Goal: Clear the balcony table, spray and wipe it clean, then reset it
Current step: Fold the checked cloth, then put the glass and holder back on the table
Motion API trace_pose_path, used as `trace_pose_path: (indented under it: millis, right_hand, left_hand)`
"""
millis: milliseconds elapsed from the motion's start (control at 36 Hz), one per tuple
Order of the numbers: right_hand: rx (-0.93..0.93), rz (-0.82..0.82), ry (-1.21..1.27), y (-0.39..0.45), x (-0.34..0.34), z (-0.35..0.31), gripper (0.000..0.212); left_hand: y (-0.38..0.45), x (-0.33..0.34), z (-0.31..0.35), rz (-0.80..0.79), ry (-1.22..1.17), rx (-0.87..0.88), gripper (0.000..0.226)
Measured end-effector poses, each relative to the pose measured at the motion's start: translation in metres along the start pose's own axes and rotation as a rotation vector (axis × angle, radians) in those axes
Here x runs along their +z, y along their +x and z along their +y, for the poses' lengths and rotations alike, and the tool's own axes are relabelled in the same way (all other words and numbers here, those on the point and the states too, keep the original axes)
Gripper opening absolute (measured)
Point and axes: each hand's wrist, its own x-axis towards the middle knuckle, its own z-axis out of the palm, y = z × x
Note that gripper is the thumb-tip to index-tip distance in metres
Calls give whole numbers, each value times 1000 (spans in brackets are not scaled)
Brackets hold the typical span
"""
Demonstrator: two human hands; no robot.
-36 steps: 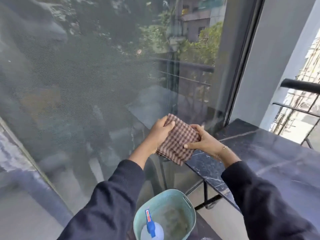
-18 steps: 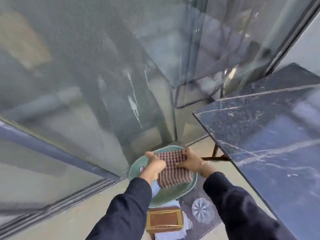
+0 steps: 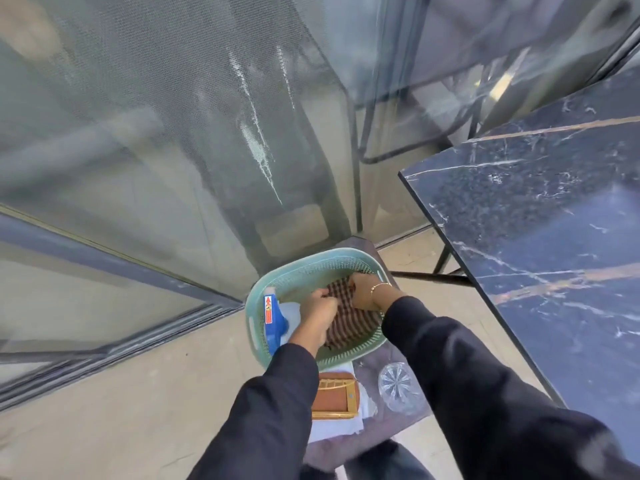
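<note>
A folded brown checked cloth (image 3: 349,322) lies inside a pale green plastic basket (image 3: 304,268) low in the head view. My left hand (image 3: 317,311) grips the cloth's left edge. My right hand (image 3: 363,292) holds its far right side, fingers curled on the fabric. A spray bottle with a blue trigger (image 3: 273,317) lies in the basket's left part. The dark marble balcony table (image 3: 540,216) stands bare to the right.
The basket sits on a low dark stool (image 3: 377,431), along with a wooden napkin holder (image 3: 334,396) on white napkins and a clear cut-glass dish (image 3: 398,386). A mesh screen door (image 3: 173,133) and its floor track run along the left. Black table legs (image 3: 433,277) stand beside the basket.
Both hands have carried the folded cloth from beside the table's edge down into the green basket. My view has tipped downward, showing the stool and the things on it.
</note>
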Motion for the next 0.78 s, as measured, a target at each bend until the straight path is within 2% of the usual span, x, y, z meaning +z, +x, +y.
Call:
trace_pose_path:
  millis: [56,167,306,361,417,472,556,611,667,722,778]
  right_hand:
    - [-13,5,53,-3,-2,1,38]
    - [-115,157,192,-17,-9,12,39]
    - [-74,430,756,-55,-8,49,28]
    - [-22,572,831,-71,1,72,25]
    - [46,609,876,-88,18,93,28]
    - [106,574,856,-102,38,113,27]
    - [177,472,674,-117,70,134,29]
    - [176,344,569,-124,89,142,42]
    - [112,273,462,-126,107,149,53]
    - [67,256,377,-122,120,150,62]
    - [83,244,431,-119,125,149,66]
  left_hand:
    - [-5,4,-4,57,-23,13,37]
    - [-26,9,-6,171,31,161,31]
    - [-64,16,-24,83,131,657,20]
    - [-75,22,-35,40,260,829,19]
    - [-86,27,-48,8,397,937,18]
    - [-96,32,-61,-66,535,972,25]
    - [-98,39,-84,-199,792,943,57]
    - [-95,44,-95,-245,888,870,81]
    - [-92,53,-102,-253,931,775,96]
    - [-85,58,-104,-249,949,711,100]
    - [-76,66,-104,-263,926,687,95]
